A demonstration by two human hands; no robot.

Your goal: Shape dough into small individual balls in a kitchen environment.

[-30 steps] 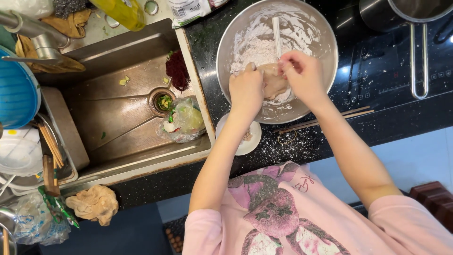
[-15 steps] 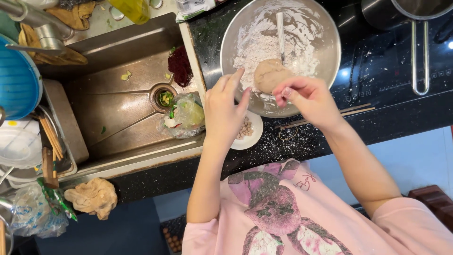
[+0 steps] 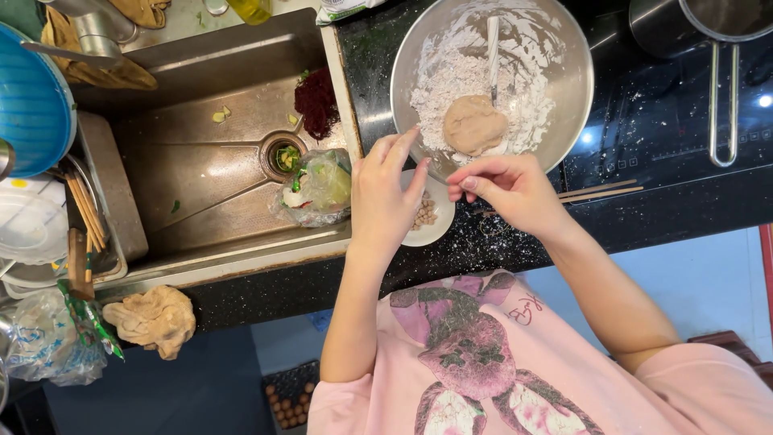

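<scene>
A ball of brownish dough (image 3: 474, 125) lies in a steel bowl (image 3: 564, 48) dusted with flour, with a spoon (image 3: 493, 48) leaning inside. My left hand (image 3: 385, 197) hovers flat at the bowl's near rim, fingers spread, partly over a small white dish (image 3: 427, 219) of beans. My right hand (image 3: 511, 189) is just in front of the bowl with its fingertips pinched together; whether they hold a bit of dough I cannot tell. Neither hand touches the dough ball.
A steel sink (image 3: 201, 153) on the left holds a plastic bag (image 3: 318, 189) of scraps. A saucepan (image 3: 717, 24) stands on the black cooktop at the right. Chopsticks (image 3: 600, 192) lie on the floury counter. A blue bowl (image 3: 32, 105) and a rag (image 3: 153, 318) sit at left.
Both hands have pulled back out of the bowl toward me, letting go of the dough ball, which now lies alone in the flour.
</scene>
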